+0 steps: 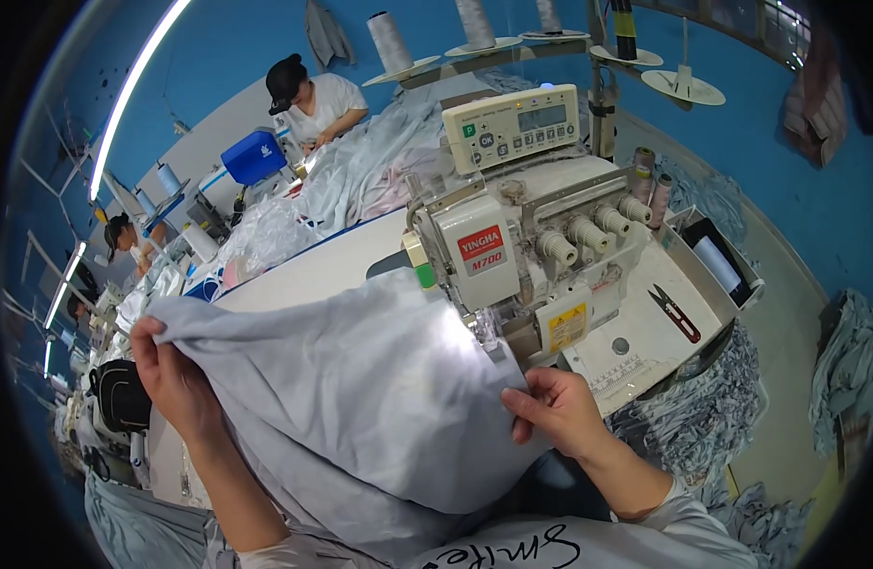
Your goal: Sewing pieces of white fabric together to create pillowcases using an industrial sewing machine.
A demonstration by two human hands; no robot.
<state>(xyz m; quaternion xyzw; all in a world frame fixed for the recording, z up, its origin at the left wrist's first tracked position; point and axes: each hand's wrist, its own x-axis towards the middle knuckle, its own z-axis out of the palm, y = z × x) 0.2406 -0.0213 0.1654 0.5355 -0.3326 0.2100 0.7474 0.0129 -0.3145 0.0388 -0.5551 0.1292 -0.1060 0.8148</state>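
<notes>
A light grey piece of fabric (351,379) spreads between my hands and drapes down over my lap. My left hand (175,379) pinches its upper left corner, raised off the table at the left. At the right edge of the cloth, my right hand (555,406) grips it between thumb and fingers, just in front of the overlock sewing machine (474,247). The fabric's far right edge lies at the lit presser foot (488,332); whether it is under the foot I cannot tell.
Red-handled thread snips (676,313) lie on the machine table's right side, near an open box (716,256). Thread cones (389,43) stand on the rack above. Fabric heaps (692,408) hang below at right. Beyond the table, a person (318,100) sews amid piled cloth.
</notes>
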